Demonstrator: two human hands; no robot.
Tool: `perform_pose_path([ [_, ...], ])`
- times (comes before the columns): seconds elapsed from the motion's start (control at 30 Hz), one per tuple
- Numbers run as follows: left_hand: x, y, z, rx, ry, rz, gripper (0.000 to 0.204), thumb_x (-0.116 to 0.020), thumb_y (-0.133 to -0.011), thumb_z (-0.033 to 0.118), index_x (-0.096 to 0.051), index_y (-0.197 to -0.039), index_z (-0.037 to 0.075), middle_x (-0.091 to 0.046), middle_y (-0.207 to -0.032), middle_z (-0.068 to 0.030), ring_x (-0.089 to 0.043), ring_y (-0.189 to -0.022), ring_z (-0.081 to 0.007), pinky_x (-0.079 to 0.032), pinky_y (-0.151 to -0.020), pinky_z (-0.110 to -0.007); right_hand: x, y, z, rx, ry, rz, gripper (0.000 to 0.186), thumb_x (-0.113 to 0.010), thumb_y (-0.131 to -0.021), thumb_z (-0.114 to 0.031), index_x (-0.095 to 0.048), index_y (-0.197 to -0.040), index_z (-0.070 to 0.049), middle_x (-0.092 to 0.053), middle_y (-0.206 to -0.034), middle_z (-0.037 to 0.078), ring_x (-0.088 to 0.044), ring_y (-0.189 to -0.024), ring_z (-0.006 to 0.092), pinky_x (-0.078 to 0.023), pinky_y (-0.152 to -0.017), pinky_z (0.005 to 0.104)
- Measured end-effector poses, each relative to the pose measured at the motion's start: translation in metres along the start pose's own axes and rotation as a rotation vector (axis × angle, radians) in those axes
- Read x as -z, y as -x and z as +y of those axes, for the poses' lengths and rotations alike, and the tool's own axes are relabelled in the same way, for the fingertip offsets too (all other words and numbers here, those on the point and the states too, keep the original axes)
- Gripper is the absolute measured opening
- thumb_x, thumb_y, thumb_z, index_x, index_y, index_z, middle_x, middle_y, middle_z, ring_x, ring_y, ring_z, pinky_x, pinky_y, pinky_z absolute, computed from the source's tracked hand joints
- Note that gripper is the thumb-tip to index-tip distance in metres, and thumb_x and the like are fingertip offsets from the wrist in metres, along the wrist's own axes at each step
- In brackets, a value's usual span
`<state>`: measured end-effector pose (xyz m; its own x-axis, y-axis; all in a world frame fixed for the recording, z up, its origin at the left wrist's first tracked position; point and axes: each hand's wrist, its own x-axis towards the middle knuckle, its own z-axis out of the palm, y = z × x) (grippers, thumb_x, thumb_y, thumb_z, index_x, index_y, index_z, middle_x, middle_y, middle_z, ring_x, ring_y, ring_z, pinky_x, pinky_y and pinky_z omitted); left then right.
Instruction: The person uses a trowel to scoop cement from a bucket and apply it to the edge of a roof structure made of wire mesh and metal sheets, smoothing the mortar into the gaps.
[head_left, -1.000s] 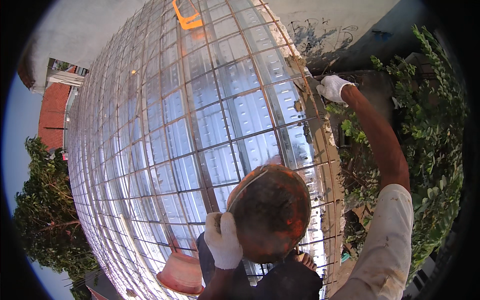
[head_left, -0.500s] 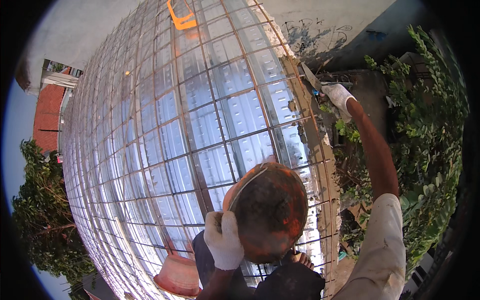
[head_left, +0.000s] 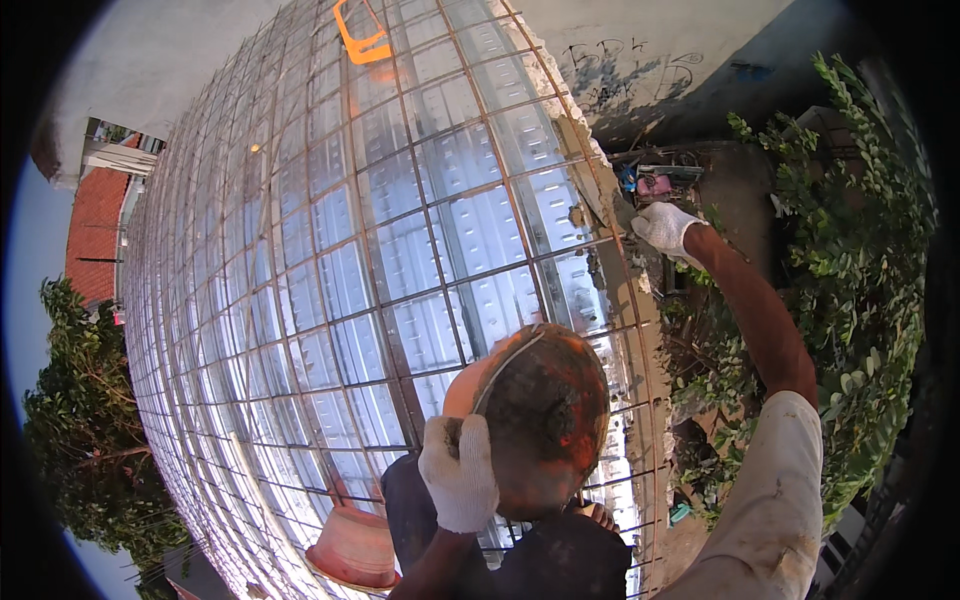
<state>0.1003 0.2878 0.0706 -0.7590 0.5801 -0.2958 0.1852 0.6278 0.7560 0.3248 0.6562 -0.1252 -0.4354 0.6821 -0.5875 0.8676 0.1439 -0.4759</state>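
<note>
My left hand (head_left: 458, 470), in a white knitted glove, grips the rim and wire handle of an orange bucket (head_left: 545, 420) caked with dark mortar, held above my knees. Out at the right edge of the deck, my gloved right hand (head_left: 665, 232) is closed on a trowel (head_left: 612, 208), its blade low against a strip of wet grey mortar (head_left: 630, 310). Beneath me, rusty rebar mesh (head_left: 425, 205) lies over shiny ribbed metal decking (head_left: 465, 235).
A red bucket (head_left: 355, 540) sits at lower left on the mesh; an orange plastic piece (head_left: 365, 40) lies farther up. Past the deck's right edge are a drop with clutter (head_left: 655, 185), leafy plants (head_left: 840, 280) and a marked wall (head_left: 680, 50). Trees (head_left: 80, 430) stand left.
My right hand reached outward with the trowel, then moved down and inward, bringing the blade lower along the mortar edge. The bucket tilted slightly and stays in my left hand.
</note>
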Motion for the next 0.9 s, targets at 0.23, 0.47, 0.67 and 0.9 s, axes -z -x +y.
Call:
perform_pose_path([
  [0.23,-0.001,0.002,0.000,-0.164,-0.009,-0.011,0.033,-0.071,-0.100,0.027,-0.064,-0.096,-0.005,-0.066,-0.072,-0.0160,-0.065,-0.065,-0.0238,-0.052,-0.065,-0.040,-0.043,0.089,0.054,0.057,0.062,0.178,0.047,-0.058,-0.102,-0.042,-0.074,-0.103,0.002,-0.072,-0.101,0.030,-0.068,-0.104,0.0493,-0.054,-0.090,0.0529],
  [0.47,0.006,0.005,-0.008,-0.214,0.045,0.016,0.037,-0.067,-0.103,0.029,-0.063,-0.096,-0.007,-0.060,-0.074,-0.0153,-0.060,-0.072,-0.0178,-0.051,-0.070,-0.039,-0.163,0.282,0.063,-0.104,-0.742,0.435,0.030,-0.066,-0.093,-0.007,-0.061,-0.121,0.005,-0.063,-0.084,0.003,-0.055,-0.075,0.0091,-0.050,-0.068,0.0280],
  [0.67,0.016,0.009,-0.020,-0.241,0.074,0.015,0.036,-0.069,-0.103,0.031,-0.065,-0.102,-0.005,-0.068,-0.081,-0.0187,-0.068,-0.073,-0.0279,-0.053,-0.071,-0.042,-0.233,0.434,-0.014,-0.254,-0.966,0.343,0.028,-0.065,-0.096,-0.013,-0.066,-0.119,0.002,-0.060,-0.079,0.000,-0.053,-0.059,0.0074,-0.046,-0.053,0.0265],
  [0.9,0.019,0.028,-0.007,-0.134,-0.002,-0.063,0.048,-0.076,-0.093,0.039,-0.068,-0.111,-0.004,-0.073,-0.092,-0.0243,-0.073,-0.088,-0.0412,-0.056,-0.080,-0.047,-0.271,0.549,-0.017,-0.236,-0.836,0.353,0.019,-0.066,-0.101,-0.016,-0.064,-0.104,0.003,-0.062,-0.078,0.002,-0.059,-0.071,0.0103,-0.049,-0.066,0.0297],
])
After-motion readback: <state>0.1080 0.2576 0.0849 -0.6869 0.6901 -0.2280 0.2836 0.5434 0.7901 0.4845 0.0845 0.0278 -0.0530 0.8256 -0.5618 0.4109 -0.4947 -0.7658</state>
